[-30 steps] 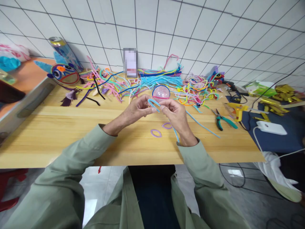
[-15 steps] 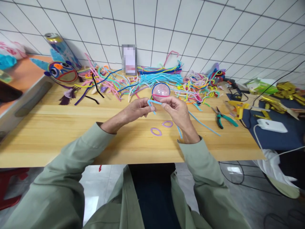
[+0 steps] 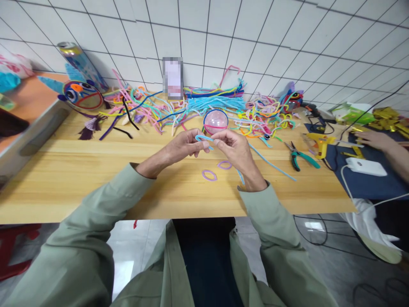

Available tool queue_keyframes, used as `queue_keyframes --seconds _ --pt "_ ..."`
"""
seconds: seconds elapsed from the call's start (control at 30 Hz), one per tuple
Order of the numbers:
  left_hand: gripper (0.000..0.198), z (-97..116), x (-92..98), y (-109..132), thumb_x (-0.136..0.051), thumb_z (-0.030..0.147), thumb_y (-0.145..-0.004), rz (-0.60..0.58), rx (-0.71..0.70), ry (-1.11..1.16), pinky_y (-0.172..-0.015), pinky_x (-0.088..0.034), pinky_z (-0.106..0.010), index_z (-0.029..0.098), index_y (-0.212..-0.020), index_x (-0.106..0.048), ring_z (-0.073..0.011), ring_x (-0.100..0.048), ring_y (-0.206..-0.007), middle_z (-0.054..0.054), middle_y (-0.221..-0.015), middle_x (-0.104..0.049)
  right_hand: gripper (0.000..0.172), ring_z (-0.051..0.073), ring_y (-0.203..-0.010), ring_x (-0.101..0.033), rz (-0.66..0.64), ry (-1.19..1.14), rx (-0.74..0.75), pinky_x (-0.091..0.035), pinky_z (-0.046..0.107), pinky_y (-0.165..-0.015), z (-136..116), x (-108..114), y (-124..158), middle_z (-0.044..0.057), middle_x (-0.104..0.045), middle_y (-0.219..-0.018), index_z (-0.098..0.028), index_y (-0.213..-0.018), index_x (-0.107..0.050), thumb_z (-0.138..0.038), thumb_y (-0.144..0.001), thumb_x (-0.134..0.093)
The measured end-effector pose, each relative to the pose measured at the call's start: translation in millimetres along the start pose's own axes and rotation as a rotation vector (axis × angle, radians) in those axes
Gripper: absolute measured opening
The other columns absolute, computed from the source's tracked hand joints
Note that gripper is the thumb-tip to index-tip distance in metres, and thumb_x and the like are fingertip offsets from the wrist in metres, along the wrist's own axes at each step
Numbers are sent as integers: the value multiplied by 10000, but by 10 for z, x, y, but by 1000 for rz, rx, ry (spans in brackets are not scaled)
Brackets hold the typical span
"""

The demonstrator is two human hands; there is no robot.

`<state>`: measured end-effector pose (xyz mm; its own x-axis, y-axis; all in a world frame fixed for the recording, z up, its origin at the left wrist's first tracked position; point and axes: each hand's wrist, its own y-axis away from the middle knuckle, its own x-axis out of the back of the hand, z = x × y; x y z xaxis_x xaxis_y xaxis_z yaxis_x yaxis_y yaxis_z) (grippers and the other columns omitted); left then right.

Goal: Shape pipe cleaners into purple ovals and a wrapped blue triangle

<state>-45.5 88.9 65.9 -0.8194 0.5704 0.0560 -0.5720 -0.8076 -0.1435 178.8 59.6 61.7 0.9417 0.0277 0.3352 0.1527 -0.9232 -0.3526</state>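
Note:
My left hand and my right hand meet above the wooden table, both pinching a light blue pipe cleaner that arches between the fingertips. Its long tail runs under my right wrist. Just behind the hands sits a clear pink plastic ball. Two small purple pipe-cleaner loops lie on the table, one below my hands and the other beside my right hand.
A heap of coloured pipe cleaners stretches along the wall. Green-handled pliers and a yellow glue gun lie to the right. Another person's hand rests on a blue mat near a white box. A fish craft and a can stand at the far left.
The blue pipe cleaner's bend has been flattened into a lower arch between my fingertips. Another person's hand has come into view at the right edge.

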Motion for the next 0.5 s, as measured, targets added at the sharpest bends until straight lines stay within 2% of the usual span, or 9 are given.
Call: queue_keyframes --seconds 0.1,0.17,0.27,0.3,0.37,0.4,0.5 --pt "361 -2 9 10 -888 481 -881 -12 18 -26 -544 -455 -235 178 -931 -697 -103 -585 -569 -52 -836 -817 118 163 -726 -595 -41 97 44 -462 325 -696 17 -7 -6 0 -761 -838 -258 -972 -814 -337 -975 -726" --pt "356 -5 5 14 -873 486 -889 20 36 -44 -537 -442 -237 175 -877 -700 -104 -579 -562 -61 -819 -820 92 196 -821 -652 -16 187 106 -519 358 -784 2 -3 -10 21 -796 -933 -274 -989 -812 -315 -984 -730" --pt "389 -11 -15 12 -883 503 -874 155 42 -6 -536 -424 -240 169 -803 -696 -99 -571 -554 -74 -807 -821 73 269 -1061 -699 187 326 235 -540 447 -1005 -87 15 19 59 -812 -1079 -292 -1023 -806 -304 -988 -743" --pt "400 -11 -24 9 -893 511 -863 212 39 39 -538 -427 -240 168 -797 -697 -96 -570 -552 -74 -814 -822 74 277 -1084 -698 257 351 262 -532 461 -1034 -127 16 40 67 -809 -1082 -292 -1021 -804 -308 -999 -735" --pt "413 -9 -46 4 -913 522 -841 311 41 167 -540 -433 -235 171 -815 -699 -91 -581 -556 -66 -840 -825 107 258 -995 -698 321 341 255 -544 447 -985 -194 0 88 64 -796 -1014 -287 -990 -798 -332 -1031 -710" --pt "413 -8 -62 4 -924 522 -830 348 45 239 -541 -436 -230 174 -835 -702 -91 -592 -563 -60 -850 -825 129 238 -920 -689 310 306 221 -553 426 -926 -211 -20 109 55 -785 -966 -282 -976 -792 -354 -1040 -706" --pt "393 -10 -146 19 -941 493 -820 402 70 434 -561 -462 -215 181 -929 -728 -89 -625 -598 -46 -897 -827 208 184 -785 -657 187 86 40 -549 359 -773 -175 -122 131 23 -770 -905 -269 -1029 -770 -475 -1012 -751"
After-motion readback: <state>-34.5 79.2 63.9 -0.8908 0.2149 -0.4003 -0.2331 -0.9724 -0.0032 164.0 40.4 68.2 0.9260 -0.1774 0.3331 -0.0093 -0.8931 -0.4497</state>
